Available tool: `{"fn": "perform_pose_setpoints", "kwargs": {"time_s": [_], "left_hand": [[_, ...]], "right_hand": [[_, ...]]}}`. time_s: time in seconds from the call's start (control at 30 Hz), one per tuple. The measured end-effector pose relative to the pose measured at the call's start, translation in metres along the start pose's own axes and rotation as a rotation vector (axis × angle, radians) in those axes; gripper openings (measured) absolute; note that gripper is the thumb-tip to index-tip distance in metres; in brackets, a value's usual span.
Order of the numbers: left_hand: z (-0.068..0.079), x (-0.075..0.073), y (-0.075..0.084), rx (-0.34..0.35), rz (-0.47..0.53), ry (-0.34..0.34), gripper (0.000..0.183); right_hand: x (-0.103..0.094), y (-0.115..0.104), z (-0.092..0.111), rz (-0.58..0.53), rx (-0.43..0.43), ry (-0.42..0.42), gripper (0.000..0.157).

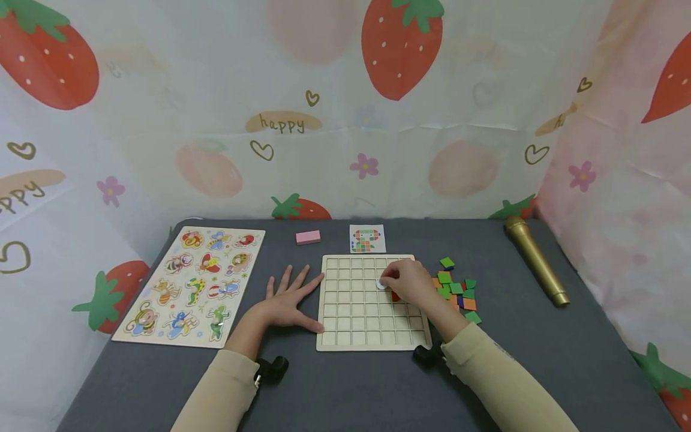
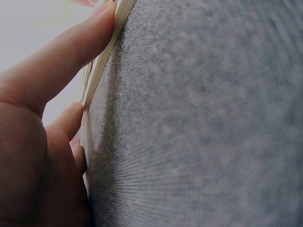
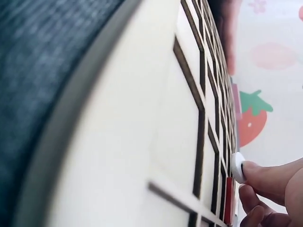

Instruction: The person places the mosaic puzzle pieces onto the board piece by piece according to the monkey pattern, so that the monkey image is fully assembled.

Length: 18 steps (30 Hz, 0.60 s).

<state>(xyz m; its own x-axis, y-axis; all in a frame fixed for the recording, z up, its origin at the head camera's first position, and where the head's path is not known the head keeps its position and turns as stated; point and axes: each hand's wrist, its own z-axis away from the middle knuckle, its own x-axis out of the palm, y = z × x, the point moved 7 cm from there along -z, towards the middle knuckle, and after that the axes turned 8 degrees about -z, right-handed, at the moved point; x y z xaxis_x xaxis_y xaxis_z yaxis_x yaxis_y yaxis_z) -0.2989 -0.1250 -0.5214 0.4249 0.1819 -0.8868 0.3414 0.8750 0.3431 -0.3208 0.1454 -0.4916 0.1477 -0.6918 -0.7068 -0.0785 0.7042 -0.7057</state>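
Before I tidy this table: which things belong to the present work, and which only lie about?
In use:
- grid board
- white piece in the right hand
- red tile
- coloured tiles
- probably the pattern card

Lying about, it seems:
- insect picture board
- pink block
- gold microphone-like object

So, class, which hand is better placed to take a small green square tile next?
Probably the right hand, nearer the green tiles, after releasing the round white piece; the left hand, across the pale wooden grid board, touches its edge.
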Motion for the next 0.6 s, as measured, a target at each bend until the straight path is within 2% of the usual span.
{"fn": "perform_pose_setpoints", "kwargs": {"time_s": [0.43, 0.53, 0.6], "left_hand": [[0.0, 0.001, -0.002, -0.002, 0.002, 0.0, 0.118], [0.0, 0.001, -0.002, 0.003, 0.001, 0.006, 0.119], [0.0, 0.001, -0.001, 0.011, 0.0, 0.008, 0.119]], "right_hand": [[-0.013, 0.008, 0.006, -0.115, 0.004, 0.035, 0.01], [-0.026, 0.019, 0.006, -0.114, 0.033, 0.065, 0.012], [-0.043, 0.033, 0.007, -0.106, 0.09, 0.109, 0.015]]}}
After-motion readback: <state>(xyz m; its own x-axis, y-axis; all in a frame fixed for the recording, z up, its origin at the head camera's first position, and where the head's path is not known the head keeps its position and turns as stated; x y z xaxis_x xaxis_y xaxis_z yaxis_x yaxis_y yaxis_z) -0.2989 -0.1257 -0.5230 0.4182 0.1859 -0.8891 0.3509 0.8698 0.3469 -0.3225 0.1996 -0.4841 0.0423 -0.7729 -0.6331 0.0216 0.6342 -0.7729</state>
